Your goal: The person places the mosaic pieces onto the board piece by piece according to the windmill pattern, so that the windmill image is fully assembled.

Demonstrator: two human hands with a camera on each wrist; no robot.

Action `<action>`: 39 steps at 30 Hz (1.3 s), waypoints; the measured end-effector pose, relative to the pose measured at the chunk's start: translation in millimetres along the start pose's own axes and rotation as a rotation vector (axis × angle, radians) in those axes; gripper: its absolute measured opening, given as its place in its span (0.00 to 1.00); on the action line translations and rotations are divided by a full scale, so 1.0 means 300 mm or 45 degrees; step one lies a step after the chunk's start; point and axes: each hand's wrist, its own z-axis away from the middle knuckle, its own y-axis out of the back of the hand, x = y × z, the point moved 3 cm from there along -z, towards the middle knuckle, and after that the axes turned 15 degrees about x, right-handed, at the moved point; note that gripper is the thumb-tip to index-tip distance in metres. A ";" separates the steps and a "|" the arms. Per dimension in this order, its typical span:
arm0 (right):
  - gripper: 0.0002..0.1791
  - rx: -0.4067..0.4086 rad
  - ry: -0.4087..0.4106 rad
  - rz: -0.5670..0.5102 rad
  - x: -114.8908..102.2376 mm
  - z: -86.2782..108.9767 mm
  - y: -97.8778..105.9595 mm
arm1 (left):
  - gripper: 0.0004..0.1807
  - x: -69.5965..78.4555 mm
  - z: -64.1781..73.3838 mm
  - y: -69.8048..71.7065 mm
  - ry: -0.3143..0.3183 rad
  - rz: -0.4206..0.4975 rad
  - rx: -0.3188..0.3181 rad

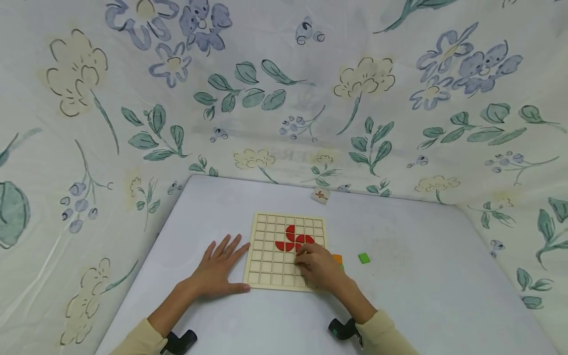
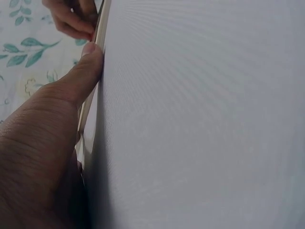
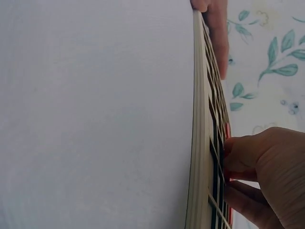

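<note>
A square wooden grid board (image 1: pixel 264 254) lies on the table, with several red curved tiles (image 1: pixel 290 231) forming part of a pinwheel near its middle. My left hand (image 1: pixel 217 271) is spread flat at the board's left side, with its thumb (image 2: pixel 86 71) touching the near edge. Over the lower right of the grid, my right hand (image 1: pixel 321 266) has its fingers curled and the tips together at the cells. Red shows at those fingertips in the right wrist view, where the right hand (image 3: pixel 271 171) pinches a small red tile, mostly hidden.
A small card (image 1: pixel 321 195) with a red pinwheel lies behind the board. An orange tile (image 1: pixel 338 259) sits just right of the board, partly hidden by the right hand. Farther right lies a green tile (image 1: pixel 364 258). A floral cloth (image 1: pixel 284 98) hangs behind the white table (image 1: pixel 421 276).
</note>
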 end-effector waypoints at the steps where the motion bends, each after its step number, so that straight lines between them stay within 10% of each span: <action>1: 0.04 0.010 -0.001 0.005 0.000 0.001 -0.001 | 0.61 0.000 -0.001 -0.001 0.001 0.001 -0.002; 10: 0.05 0.188 -0.018 -0.027 -0.003 0.008 -0.021 | 0.60 0.001 0.003 -0.004 0.008 0.007 -0.004; 25: 0.06 0.119 -0.054 -0.146 0.023 -0.004 -0.010 | 0.59 -0.018 0.006 -0.008 -0.045 0.071 0.099; 39: 0.06 0.141 -0.279 -0.132 0.070 -0.006 -0.020 | 0.61 -0.012 0.001 -0.011 -0.021 -0.013 0.028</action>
